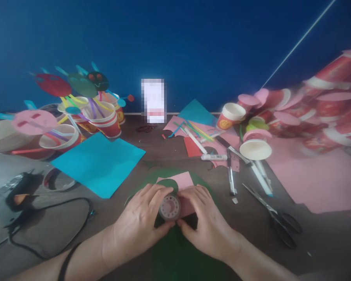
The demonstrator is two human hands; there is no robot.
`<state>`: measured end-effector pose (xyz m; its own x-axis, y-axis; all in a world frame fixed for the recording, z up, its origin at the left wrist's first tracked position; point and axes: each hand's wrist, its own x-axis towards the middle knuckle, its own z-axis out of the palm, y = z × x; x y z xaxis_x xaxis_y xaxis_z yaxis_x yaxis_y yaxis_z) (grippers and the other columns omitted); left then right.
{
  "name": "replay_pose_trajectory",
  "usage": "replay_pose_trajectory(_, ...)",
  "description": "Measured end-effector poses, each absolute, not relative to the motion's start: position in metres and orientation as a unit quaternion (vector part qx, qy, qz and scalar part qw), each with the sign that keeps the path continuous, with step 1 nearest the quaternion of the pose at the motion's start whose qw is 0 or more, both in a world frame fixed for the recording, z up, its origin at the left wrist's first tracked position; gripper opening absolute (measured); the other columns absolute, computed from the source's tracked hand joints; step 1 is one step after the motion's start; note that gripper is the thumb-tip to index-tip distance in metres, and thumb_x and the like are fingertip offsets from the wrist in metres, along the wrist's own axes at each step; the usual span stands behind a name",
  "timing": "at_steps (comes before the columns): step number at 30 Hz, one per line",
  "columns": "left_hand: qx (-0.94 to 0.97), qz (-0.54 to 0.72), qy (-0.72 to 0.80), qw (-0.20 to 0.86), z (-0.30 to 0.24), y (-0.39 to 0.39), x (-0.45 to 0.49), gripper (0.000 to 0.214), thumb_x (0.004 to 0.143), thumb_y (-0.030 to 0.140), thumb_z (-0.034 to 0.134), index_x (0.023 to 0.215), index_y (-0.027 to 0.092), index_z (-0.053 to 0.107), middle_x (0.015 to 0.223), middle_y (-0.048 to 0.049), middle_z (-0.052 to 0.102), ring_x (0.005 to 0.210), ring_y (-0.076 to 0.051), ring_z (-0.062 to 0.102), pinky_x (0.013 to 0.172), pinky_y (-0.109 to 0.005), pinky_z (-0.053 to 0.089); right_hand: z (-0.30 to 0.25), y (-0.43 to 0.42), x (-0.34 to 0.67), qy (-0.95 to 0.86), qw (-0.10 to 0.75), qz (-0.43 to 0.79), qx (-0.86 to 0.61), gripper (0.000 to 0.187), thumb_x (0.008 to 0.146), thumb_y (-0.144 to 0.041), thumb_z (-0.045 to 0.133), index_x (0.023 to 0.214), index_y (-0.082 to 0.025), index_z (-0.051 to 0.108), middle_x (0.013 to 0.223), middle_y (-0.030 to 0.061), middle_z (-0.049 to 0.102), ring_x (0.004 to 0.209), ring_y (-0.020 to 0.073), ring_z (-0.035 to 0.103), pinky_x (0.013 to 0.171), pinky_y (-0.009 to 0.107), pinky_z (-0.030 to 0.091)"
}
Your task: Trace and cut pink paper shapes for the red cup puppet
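Your tabletop [140, 164] is dark brown and stands against a blue wall [175, 39]. The largest loose thing on it is the pink paper sheet [316, 179] at your right, then the cyan sheet [98, 162] at your left; a second, smaller cyan sheet [196, 112] lies by the wall. Directly before you is one dark green sheet [175, 253], with one pink slip [181, 180] on top of it.

At far right a heap of red paper cups [324, 105] lies blurred, too many and too smeared to count. Two cups lie apart from it on their sides: one near the small cyan sheet [230, 115], one just beside the markers [255, 148]. At left, four or so upright cups [103, 119] carry straws and paper disc faces; you can count four faces: one pink [33, 121], one red [53, 84], one green [82, 85], one dark [98, 80].

One black glue gun [20, 195] with its looping cord rests at far left. One pair of scissors [276, 216] lies at your right, well apart from your hands. About three markers [231, 171] lie between the scissors and the scattered straws [193, 130].

Your left hand [140, 222] and right hand [207, 222] meet over the green sheet, both grasping one small tape roll [169, 207], fingers curled around its rim from either side.
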<state>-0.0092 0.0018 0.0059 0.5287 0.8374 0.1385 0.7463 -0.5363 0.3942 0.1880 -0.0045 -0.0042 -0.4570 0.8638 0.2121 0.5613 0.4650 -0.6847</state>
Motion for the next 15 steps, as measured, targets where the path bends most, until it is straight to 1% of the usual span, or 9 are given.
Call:
replay_pose_trajectory(9,0.861,0.156,0.456,0.159,0.0029,0.0016,-0.0096,0.055,0.07,0.02,0.058,0.122,0.018,0.039,0.117,-0.009,0.052,0.114,-0.025,0.045,0.096,-0.041,0.039,-0.0056,-0.0036,0.1886,-0.813,0.272,0.27,-0.439,0.044,0.07,-0.013,0.057,0.112,-0.016,0.045,0.107,0.0093,0.052,0.104,0.0245,0.045,0.097,0.046,0.029)
replay_pose_trajectory(15,0.86,0.161,0.456,0.16,0.0039,0.0015,-0.0087,0.054,0.07,0.018,0.057,0.122,0.018,0.038,0.116,-0.0089,0.053,0.114,-0.025,0.045,0.096,-0.041,0.04,-0.0041,-0.0036,0.1888,-0.813,0.274,0.269,-0.437,0.045,0.071,-0.013,0.057,0.113,-0.016,0.044,0.109,0.0091,0.052,0.105,0.0241,0.044,0.097,0.045,0.028)
